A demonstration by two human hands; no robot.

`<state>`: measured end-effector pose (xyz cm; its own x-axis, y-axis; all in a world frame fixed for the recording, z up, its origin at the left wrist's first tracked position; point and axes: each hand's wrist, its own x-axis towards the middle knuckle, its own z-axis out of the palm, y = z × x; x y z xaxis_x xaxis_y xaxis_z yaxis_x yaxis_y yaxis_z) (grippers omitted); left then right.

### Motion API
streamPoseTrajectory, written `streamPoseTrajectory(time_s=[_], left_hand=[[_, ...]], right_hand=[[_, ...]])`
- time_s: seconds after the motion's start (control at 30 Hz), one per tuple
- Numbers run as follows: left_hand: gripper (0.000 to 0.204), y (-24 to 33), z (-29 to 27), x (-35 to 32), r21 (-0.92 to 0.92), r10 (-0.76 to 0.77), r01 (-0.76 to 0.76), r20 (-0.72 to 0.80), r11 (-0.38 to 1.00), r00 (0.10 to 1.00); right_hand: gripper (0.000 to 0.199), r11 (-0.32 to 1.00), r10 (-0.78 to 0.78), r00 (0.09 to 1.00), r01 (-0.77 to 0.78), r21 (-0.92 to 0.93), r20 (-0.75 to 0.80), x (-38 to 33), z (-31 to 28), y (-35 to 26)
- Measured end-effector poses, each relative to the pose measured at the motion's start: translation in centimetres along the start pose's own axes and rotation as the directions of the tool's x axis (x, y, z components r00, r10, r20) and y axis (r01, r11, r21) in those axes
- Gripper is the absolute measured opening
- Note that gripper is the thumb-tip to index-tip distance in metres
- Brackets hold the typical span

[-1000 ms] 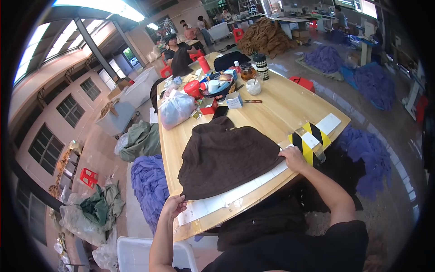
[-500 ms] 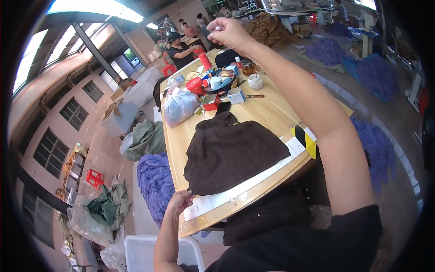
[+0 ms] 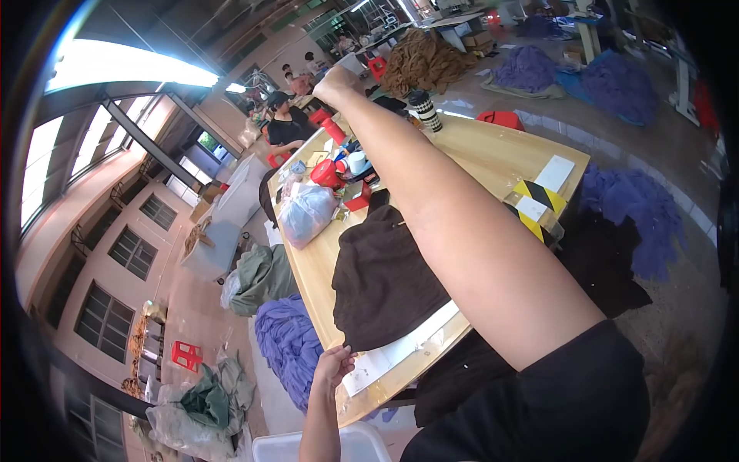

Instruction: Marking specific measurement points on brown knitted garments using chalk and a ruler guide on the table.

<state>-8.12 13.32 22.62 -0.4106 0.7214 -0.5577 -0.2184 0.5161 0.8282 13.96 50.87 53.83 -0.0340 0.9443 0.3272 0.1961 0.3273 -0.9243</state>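
A dark brown piece of fabric (image 3: 385,281), which looks like part of a garment, lies spread over the near end of the wooden table (image 3: 493,158). Its lower left corner is pinched between the fingers of my left hand (image 3: 334,365), at the table's edge. My right arm reaches far up and forward across the table, hiding the fabric's right side. At its end my right hand (image 3: 337,83) is raised and closed; what its fingers hold, if anything, is hidden. Under the fabric's near edge runs a white paper strip (image 3: 404,343) along the tabletop.
A tied plastic bag (image 3: 306,214), a red round container (image 3: 326,174) and a red box (image 3: 357,196) crowd the table's left. A patterned tumbler (image 3: 425,112) stands farther back. Purple cloth heaps (image 3: 289,339) lie beside the table. A white bin (image 3: 346,445) is below. Another person (image 3: 286,123) sits beyond.
The view has swung, so the table's right side now shows. My right hand has gone from a visible pinch to a closed shape with hidden fingers. My left hand still pinches the fabric corner.
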Motion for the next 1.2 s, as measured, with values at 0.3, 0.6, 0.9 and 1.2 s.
streamPoseTrajectory(time_s=[0.3,0.6,0.9,1.2], left_hand=[[0.010,-0.1,-0.6,-0.2,-0.035,-0.003,0.002,-0.007,0.999,1.000],[0.009,-1.2,-1.2,0.1,-0.086,0.020,-0.020,-0.002,0.996,1.000],[0.010,-1.6,-1.5,0.4,-0.090,-0.011,0.007,-0.050,0.996,0.999],[0.011,-0.9,-0.6,0.2,-0.092,-0.022,0.017,-0.050,0.996,0.998]], right_hand=[[0.035,0.998,0.048,0.998,-0.050,-0.045,-0.046,0.9,2.9,-0.1],[0.024,0.885,-0.466,0.793,0.411,0.220,0.393,-7.9,-0.5,12.2],[0.024,0.995,0.017,0.936,0.019,-0.100,0.351,-24.0,-13.4,33.5],[0.019,0.995,0.097,0.952,-0.095,-0.021,0.291,-24.6,-15.2,35.2]])
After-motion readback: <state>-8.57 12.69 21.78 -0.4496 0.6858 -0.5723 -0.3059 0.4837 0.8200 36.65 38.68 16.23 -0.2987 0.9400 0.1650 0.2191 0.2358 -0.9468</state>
